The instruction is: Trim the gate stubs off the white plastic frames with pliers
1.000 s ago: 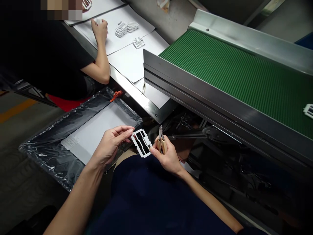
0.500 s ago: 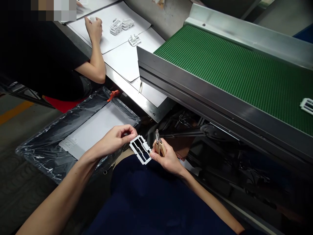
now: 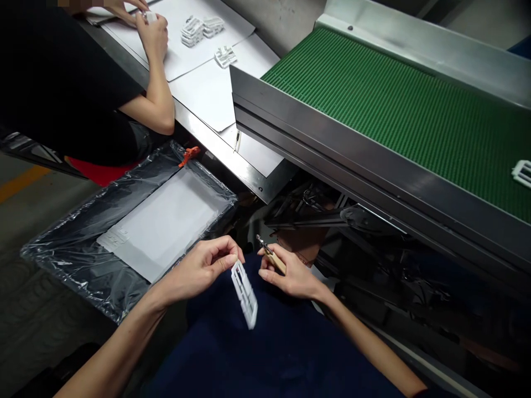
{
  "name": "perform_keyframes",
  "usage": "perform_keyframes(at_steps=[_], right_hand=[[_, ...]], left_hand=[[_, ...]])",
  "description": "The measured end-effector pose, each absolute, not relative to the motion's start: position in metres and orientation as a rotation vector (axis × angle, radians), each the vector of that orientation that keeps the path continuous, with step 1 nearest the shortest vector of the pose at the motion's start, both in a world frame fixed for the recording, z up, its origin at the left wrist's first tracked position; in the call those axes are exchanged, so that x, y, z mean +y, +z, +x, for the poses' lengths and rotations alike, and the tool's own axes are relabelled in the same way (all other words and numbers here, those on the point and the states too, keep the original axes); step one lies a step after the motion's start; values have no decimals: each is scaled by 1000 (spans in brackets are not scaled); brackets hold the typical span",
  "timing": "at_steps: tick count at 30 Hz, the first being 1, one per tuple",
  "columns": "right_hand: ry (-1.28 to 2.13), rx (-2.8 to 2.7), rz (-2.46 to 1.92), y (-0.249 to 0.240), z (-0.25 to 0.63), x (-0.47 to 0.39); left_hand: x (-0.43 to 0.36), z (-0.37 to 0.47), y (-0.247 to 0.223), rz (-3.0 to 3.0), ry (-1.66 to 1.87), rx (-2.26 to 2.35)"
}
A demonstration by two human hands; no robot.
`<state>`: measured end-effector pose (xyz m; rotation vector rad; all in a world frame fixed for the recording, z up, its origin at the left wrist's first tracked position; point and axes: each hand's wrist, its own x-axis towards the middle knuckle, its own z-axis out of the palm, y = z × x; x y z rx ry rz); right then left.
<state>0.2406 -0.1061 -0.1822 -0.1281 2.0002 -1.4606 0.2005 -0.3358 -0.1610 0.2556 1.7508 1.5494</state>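
A white plastic frame [image 3: 244,296] hangs tilted, nearly edge-on, from the fingertips of my left hand [image 3: 207,266], which pinches its upper end. To its right, my right hand [image 3: 292,273] is wrapped round small cutting pliers [image 3: 274,258] with tan handles; their metal tip points up and left. A gap separates the right fingers from the frame. Both hands are above my dark blue clothing.
At left lies a box lined with clear plastic [image 3: 66,235], a grey-white sheet [image 3: 161,221] inside. A green conveyor [image 3: 373,105] carries another white frame [image 3: 523,172]. White parts [image 3: 193,31] lie on the paper-covered table [image 3: 203,97], beside another person's arm [image 3: 155,105].
The white frame has swung down and turned nearly edge-on, leaving my right fingers. Both hands sit lower, and the pliers now tilt further left. The other person's second hand has come into view.
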Motion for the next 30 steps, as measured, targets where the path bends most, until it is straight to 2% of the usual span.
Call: perform_keyframes(at_steps=[5, 9, 16, 30], right_hand=[[-1116, 2322, -371, -145, 229, -87], [-990, 2364, -573, -124, 227, -77], [-572, 2336, -792, -84, 209, -77], [-228, 2316, -1143, -48, 189, -94]], left_hand=[[-328, 204, -141, 388, 1396, 1941], [-330, 204, -123, 460, 1323, 1991], [-337, 206, -101, 486, 1210, 2009], [-329, 206, -85, 505, 1167, 2020]])
